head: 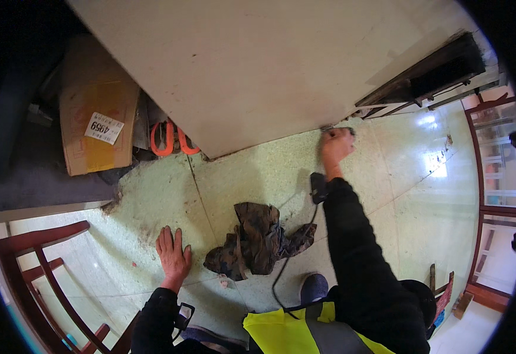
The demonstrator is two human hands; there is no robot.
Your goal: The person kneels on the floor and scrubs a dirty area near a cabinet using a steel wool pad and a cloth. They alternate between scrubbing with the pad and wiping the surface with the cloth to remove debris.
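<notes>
My right hand [338,144] is curled around a small dark object [351,131], mostly hidden by the fingers. It is low down, at the line where the large off-white panel [258,75] meets the speckled floor [262,172]. My left hand [173,256] rests palm down on the floor, fingers a little apart, holding nothing. Between my arms lies a crumpled dark brown, patterned cloth [260,241]. A black device [318,188] sits by my right wrist, and its cable [280,276] runs back past the cloth. Another black device [185,316] is at my left wrist.
A taped cardboard box [100,101] with a label stands at left, beside orange handles [162,139]. A wooden chair [41,239] is lower left. A dark, open metal frame [421,77] is upper right, and a wood-framed glass cabinet [499,155] stands far right.
</notes>
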